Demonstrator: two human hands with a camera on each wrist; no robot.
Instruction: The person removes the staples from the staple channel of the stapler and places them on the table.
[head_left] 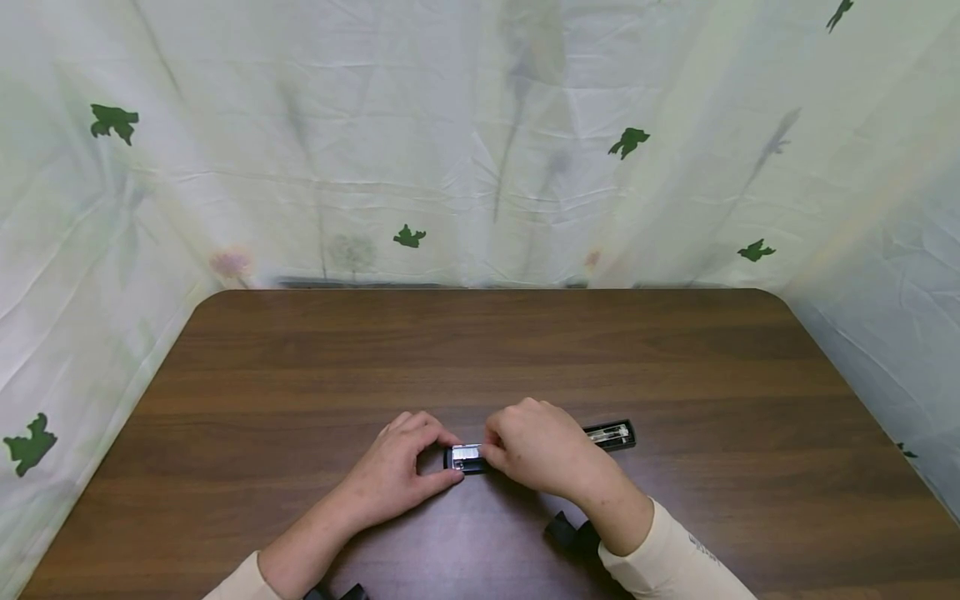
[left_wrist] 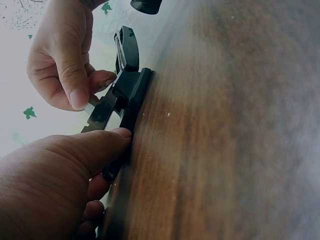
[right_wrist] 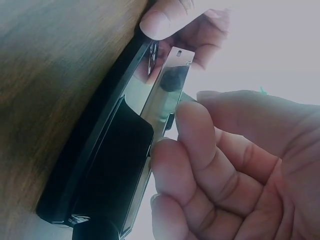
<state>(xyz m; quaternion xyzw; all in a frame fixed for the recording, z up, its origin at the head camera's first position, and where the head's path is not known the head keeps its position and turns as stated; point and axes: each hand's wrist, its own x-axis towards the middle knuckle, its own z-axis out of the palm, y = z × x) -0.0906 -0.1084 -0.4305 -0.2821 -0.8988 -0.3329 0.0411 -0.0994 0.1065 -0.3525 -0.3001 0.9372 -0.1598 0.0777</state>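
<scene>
across a brown desk (head_left: 300,358), faces a pale curtain (head_left: 442,158) with green bird shapes (head_left: 628,142). holds an opened black stapler (head_left: 467,454) on the desk: grips one end by its sides with the left hand (head_left: 392,468), pinches at its metal rail (right_wrist: 164,97) with the right hand (head_left: 536,444). shows the upper arm (head_left: 612,435) beyond, opened out.

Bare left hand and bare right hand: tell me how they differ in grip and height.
The bare left hand pinches the end of the black stapler base from both sides; the bare right hand pinches a thin grey piece by the long silver metal rail.
The left hand sits low, near the brown wooden tabletop; the right hand is raised above the base.
Both emerge from cream sleeves.
</scene>
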